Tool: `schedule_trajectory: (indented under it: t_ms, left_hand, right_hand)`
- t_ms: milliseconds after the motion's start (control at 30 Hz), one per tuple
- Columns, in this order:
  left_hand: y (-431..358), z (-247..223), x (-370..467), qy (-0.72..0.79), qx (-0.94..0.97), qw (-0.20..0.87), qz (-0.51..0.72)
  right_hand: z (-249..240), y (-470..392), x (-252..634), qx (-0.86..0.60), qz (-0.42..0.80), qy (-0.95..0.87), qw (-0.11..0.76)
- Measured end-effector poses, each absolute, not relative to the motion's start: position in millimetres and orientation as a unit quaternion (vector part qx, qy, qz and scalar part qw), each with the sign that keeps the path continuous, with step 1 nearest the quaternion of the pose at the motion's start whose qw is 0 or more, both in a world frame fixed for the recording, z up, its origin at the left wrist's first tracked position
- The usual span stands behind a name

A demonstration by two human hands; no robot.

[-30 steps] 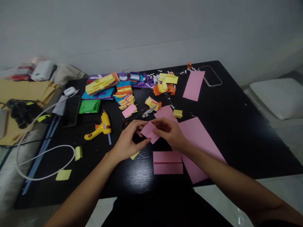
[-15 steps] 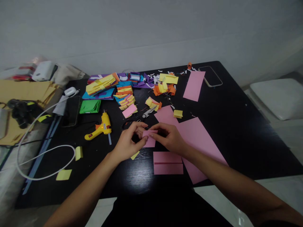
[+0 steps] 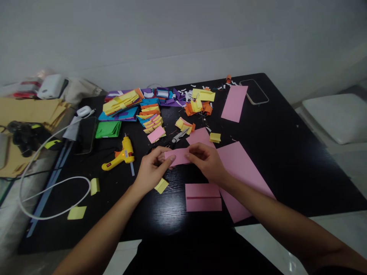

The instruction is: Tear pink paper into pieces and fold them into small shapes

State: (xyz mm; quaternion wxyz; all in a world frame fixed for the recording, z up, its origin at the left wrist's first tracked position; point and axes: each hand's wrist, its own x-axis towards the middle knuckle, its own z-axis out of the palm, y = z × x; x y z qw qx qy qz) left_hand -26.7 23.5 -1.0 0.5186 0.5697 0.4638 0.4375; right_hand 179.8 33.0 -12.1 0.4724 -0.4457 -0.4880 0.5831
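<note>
A small pink paper piece (image 3: 180, 156) is held level above the black table, between both hands. My left hand (image 3: 153, 168) pinches its left end, thumb on top. At its right end, my right hand (image 3: 208, 162) grips it between thumb and curled fingers. Below lies a folded pink paper (image 3: 203, 197) with a dark slit across its middle. Large pink sheets (image 3: 243, 175) spread out under and beside my right forearm. Scissors (image 3: 180, 136) rest just beyond my hands, their handles partly hidden. A small yellow folded paper (image 3: 161, 186) lies near my left wrist.
A yellow glue gun (image 3: 120, 154) with a lit orange light lies left of my hands. Stacks of folded coloured paper (image 3: 150, 116) and scraps sit at the back. A white cable (image 3: 54, 217) loops at the left. A phone-shaped case (image 3: 254, 92) lies at the back right.
The pink piece has turned from upright to lying lengthwise between my hands. My left hand has shifted slightly left, uncovering more of the small yellow paper.
</note>
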Motion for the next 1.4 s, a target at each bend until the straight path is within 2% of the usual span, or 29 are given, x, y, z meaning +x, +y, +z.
schedule_trajectory:
  t_ms: [467,633,800,1033,1400]
  left_hand:
    - [22.8,14.2,-32.5,0.431,0.616,0.491,0.44]
    - [21.5,13.2,-33.8,0.406,0.694,0.416,0.424]
    - [20.4,14.1,-34.8,0.365,0.764,0.34,0.408]
    - [20.5,9.0,-32.4,0.452,0.706,0.364,0.406]
    - [20.8,6.8,-31.9,0.461,0.707,0.359,0.398]
  right_hand:
    - [-1.1,31.5,185.7,-0.409,0.6,-0.493,0.48]
    - [-2.6,27.4,183.0,-0.367,0.647,-0.465,0.48]
    - [-3.0,26.2,178.6,-0.389,0.63,-0.47,0.481]
    - [-10.4,24.3,179.7,-0.422,0.569,-0.523,0.474]
    - [-10.4,22.2,178.5,-0.418,0.556,-0.538,0.476]
